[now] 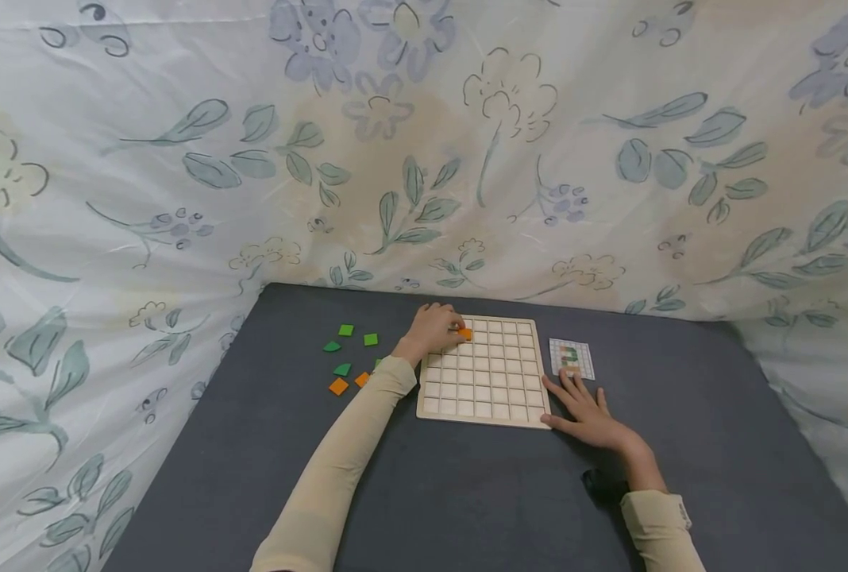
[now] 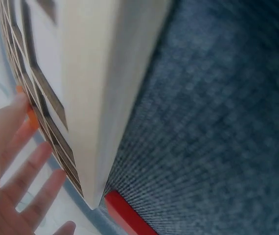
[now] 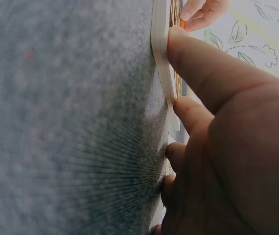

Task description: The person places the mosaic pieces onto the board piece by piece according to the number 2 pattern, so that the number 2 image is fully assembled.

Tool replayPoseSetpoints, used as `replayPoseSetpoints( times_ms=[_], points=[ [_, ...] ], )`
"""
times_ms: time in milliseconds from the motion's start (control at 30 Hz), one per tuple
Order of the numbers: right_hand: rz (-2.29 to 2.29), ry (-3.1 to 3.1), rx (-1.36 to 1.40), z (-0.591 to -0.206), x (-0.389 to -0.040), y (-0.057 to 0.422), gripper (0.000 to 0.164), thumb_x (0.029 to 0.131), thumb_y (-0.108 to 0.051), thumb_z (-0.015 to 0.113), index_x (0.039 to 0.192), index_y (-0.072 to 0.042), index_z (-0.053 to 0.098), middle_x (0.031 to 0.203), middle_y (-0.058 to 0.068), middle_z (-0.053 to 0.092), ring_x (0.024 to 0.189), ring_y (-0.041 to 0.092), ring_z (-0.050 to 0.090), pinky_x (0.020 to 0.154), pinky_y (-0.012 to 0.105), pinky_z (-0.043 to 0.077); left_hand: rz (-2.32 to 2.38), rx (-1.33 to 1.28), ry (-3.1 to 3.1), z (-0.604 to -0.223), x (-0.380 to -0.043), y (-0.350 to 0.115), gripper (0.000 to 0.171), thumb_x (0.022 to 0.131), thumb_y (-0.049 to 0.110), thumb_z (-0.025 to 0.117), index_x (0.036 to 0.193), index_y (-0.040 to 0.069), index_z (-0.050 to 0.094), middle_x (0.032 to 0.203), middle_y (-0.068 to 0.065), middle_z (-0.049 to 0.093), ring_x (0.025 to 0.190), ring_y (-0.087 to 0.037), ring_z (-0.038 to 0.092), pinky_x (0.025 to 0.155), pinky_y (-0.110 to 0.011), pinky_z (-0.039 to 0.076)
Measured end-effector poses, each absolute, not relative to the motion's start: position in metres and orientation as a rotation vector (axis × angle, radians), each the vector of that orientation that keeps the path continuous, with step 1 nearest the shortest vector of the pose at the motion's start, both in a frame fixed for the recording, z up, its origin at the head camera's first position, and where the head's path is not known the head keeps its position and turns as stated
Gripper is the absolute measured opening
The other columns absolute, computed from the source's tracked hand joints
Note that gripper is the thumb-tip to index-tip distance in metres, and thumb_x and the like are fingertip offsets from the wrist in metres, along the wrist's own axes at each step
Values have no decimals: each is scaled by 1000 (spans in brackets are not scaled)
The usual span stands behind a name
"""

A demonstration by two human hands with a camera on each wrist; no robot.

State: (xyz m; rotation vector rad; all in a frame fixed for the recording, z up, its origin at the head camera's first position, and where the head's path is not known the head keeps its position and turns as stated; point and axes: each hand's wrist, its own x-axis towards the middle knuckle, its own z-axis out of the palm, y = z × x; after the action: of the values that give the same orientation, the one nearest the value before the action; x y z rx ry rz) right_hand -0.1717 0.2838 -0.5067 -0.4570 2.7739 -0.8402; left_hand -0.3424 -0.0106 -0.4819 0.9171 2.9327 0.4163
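In the middle of the head view, a small flat orange tile is pinched between the thumb and fingers of the left hand, at the upper left of a pale wooden grid board. The board's right side is touched by the loosely spread right hand, by which nothing is gripped. The step in hand is judged to be the placing of the tile in a cell; careful alignment and release seem called for. Whether it is already seated cannot be told, as it is partly covered by fingers. Among the green and orange loose tiles at left, some are partly hidden by the cream sleeve. A red block is cut off at the left wrist view's bottom edge, and the white printed card is partly covered by fingertips.
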Motion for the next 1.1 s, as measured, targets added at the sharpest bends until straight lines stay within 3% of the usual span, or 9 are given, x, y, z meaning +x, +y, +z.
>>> replayPoseSetpoints(
  times_ms=[467, 1100],
  points=[
    [-865, 2772, -473, -505, -172, 286, 71, 91, -36, 57, 148, -9, 24, 151, 28, 3, 137, 47, -7, 96, 72, -13, 458, 896, 2903, -483, -344, -9, 28, 85, 41, 65, 108, 26, 69, 103, 4, 57, 95, -17, 48, 101, -44, 34],
    [-848, 2767, -488, -505, -172, 287, 70, 92, -37, 54, 148, -8, 22, 151, 28, 2, 137, 48, -7, 97, 72, -14, 452, 902, 2884, -477, -338, -19, 30, 87, 35, 64, 114, 23, 67, 117, -1, 57, 107, -23, 50, 98, -43, 39]
  ],
)
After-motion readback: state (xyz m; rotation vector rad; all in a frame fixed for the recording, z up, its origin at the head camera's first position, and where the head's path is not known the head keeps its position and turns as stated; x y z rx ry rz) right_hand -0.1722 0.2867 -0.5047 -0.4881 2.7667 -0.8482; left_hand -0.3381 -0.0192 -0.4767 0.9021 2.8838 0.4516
